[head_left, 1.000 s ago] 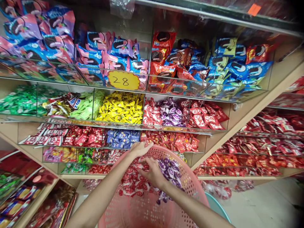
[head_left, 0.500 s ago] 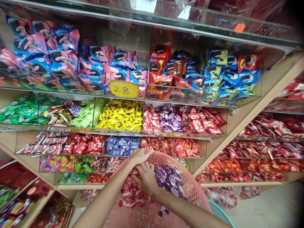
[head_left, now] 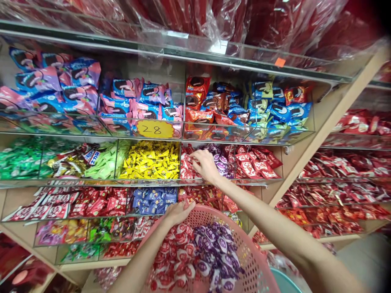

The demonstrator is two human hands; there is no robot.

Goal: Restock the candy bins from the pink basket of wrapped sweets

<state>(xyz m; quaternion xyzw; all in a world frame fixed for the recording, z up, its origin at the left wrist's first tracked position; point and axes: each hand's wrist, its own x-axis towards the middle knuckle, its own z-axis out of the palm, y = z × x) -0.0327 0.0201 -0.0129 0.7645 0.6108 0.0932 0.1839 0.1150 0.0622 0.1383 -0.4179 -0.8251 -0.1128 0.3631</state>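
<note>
My left hand (head_left: 179, 212) is closed on the far rim of a pink perforated plastic basket (head_left: 256, 260). Inside the basket lie red-and-white wrapped candies (head_left: 175, 254) on the left and purple-and-white wrapped candies (head_left: 220, 252) on the right. My right hand (head_left: 205, 163) reaches over the front edge of a shelf compartment, its bent fingers apart and at the red-and-white candies (head_left: 186, 162) there. Behind and right of that hand are more purple candies (head_left: 222, 160). No candy is visible between the right fingers, though the fingertips partly blend with the wrappers.
Yellow candies (head_left: 151, 160) fill the compartment to the left, red packets (head_left: 258, 162) the one to the right. Clear shelf fronts edge each row. Above hang cookie packs (head_left: 149, 97) behind a yellow "28" price tag (head_left: 155, 129). A teal basket (head_left: 285, 280) stands at lower right.
My right hand has left the basket and moved up to the shelf compartment. My left hand keeps its hold on the rim. The view has tilted upward slightly, and the candies in the basket show more fully.
</note>
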